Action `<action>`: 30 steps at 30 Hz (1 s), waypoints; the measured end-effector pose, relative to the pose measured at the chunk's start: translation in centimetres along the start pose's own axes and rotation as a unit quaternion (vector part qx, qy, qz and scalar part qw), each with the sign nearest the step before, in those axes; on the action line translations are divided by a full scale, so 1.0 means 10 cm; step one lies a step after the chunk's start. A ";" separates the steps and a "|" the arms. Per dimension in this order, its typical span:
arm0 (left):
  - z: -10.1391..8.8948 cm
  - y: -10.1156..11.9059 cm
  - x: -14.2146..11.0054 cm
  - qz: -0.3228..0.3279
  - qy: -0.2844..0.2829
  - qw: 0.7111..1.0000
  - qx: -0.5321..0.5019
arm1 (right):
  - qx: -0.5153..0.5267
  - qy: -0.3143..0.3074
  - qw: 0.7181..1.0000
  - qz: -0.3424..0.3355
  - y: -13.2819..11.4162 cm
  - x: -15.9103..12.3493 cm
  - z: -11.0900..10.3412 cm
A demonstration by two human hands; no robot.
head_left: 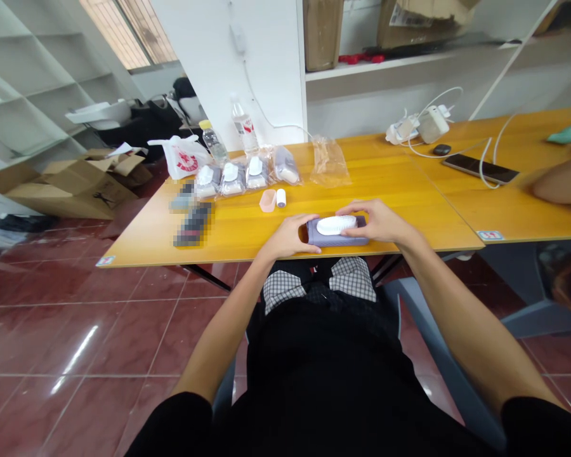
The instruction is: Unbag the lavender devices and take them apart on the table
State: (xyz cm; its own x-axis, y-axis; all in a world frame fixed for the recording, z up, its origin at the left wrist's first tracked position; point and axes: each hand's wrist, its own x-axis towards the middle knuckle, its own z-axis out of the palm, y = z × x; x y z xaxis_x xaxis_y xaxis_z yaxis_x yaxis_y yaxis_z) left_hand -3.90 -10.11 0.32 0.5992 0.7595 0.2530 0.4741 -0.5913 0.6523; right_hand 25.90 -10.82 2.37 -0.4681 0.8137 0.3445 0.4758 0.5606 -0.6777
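A grey-purple oblong case [328, 241] lies near the table's front edge. On top of it sits a white oval piece with a ridged edge [330, 225]. My left hand [289, 237] curls around the case's left end, thumb on the near side and fingers on the far side. With thumb and fingers, my right hand [378, 221] grips the right end of the white oval piece, over the case. Just beyond my left hand are a pink translucent cup-like piece [268, 200] and a small white cylinder [281, 198].
Several bagged grey-and-white items [232, 179] stand in a row at the back, beside an empty-looking clear bag [330, 162]. Behind them are a water bottle [244, 127] and a white plastic bag [183, 157]. Rightward lie a phone [480, 169], cables, chargers [433, 124] and another person's arm [564, 184].
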 end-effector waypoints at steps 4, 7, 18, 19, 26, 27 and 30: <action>0.00 -0.02 0.01 -0.006 0.007 1.000 0.002 | -0.004 0.023 1.000 -0.005 -0.01 0.03 0.10; 0.00 -0.04 0.00 -0.006 0.012 1.000 0.001 | -0.005 0.031 0.999 -0.005 -0.01 0.04 0.15; 0.13 -0.03 0.01 -0.054 0.153 0.986 -0.027 | 0.046 0.118 0.992 0.018 0.18 0.05 0.30; 0.15 -0.03 0.01 -0.076 0.170 0.982 -0.035 | 0.050 0.128 0.990 0.020 0.19 0.05 0.32; 0.23 0.03 0.01 -0.129 0.176 0.968 -0.124 | 0.056 0.148 0.987 0.017 0.22 0.09 0.39; 0.23 0.04 0.01 -0.125 0.167 0.969 -0.131 | 0.059 0.146 0.987 0.019 0.21 0.09 0.39; 0.21 0.04 0.00 -0.130 0.142 0.968 -0.161 | 0.069 0.132 0.989 0.026 0.19 0.09 0.39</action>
State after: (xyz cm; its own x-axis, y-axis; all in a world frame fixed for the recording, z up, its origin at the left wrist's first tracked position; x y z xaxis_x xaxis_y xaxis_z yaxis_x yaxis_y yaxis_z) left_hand -2.35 -10.86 -0.92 0.2627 0.9426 0.2063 0.3320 -0.2891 0.8979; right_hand 23.55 -9.63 -1.17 -0.2269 0.8624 0.4526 0.3787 0.5063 -0.7748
